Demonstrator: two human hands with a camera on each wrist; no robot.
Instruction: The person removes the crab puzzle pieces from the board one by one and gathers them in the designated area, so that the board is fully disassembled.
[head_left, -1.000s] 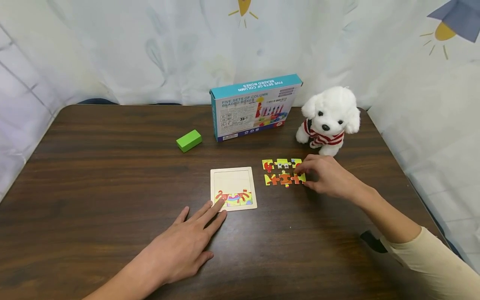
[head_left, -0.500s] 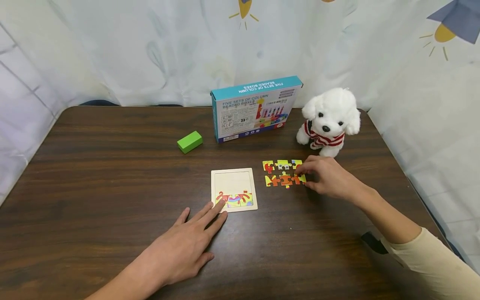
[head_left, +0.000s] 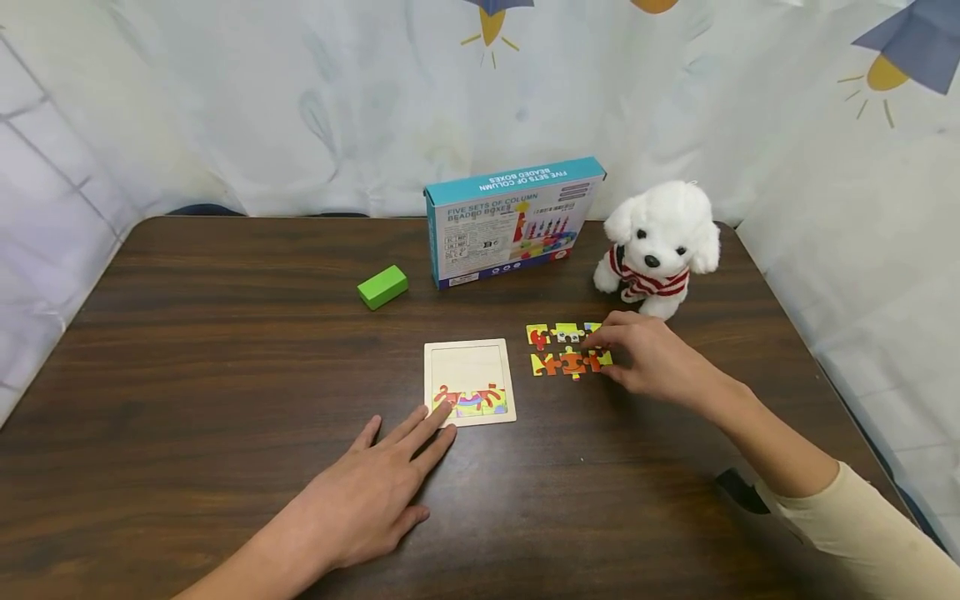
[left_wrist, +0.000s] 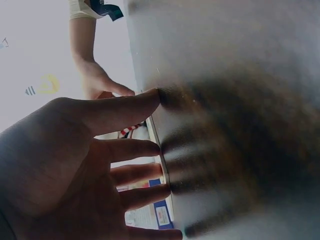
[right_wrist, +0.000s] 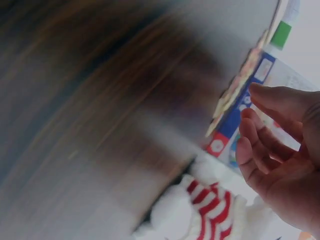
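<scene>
— Six loose puzzle pieces [head_left: 567,349], that's my count, laid in two rows of three on the desk [head_left: 225,350], and the right hand [head_left: 645,354] is right on them at their right end.

— Is it gripping one?

— Fingertips are bent down onto the right-hand pieces, thumb at the lower row, but whether a piece is actually pinched I cannot tell; the wrist view shows only loosely curved fingers, blurred.

— And the other side?

— Left hand [head_left: 375,492] lies flat and relaxed on the wood, fingers straight, their tips touching the near left corner of the puzzle tray [head_left: 468,358]. One tray, pale wood, with a single row of pieces filled in along its near edge, the rest bare. Tray sits just left of the loose pieces, a small gap between.

— Widen out for me.

— Dark wood-grain desk. Behind the pieces, one white plush dog [head_left: 660,246] in a red-striped shirt, sitting upright. Left of it, one blue toy box [head_left: 513,221] standing on edge. Further left, one green block [head_left: 382,287], lying alone.

— The room?

— Pale printed curtain [head_left: 262,100] all round the desk's back and sides, with yellow suns and blue shapes.
</scene>
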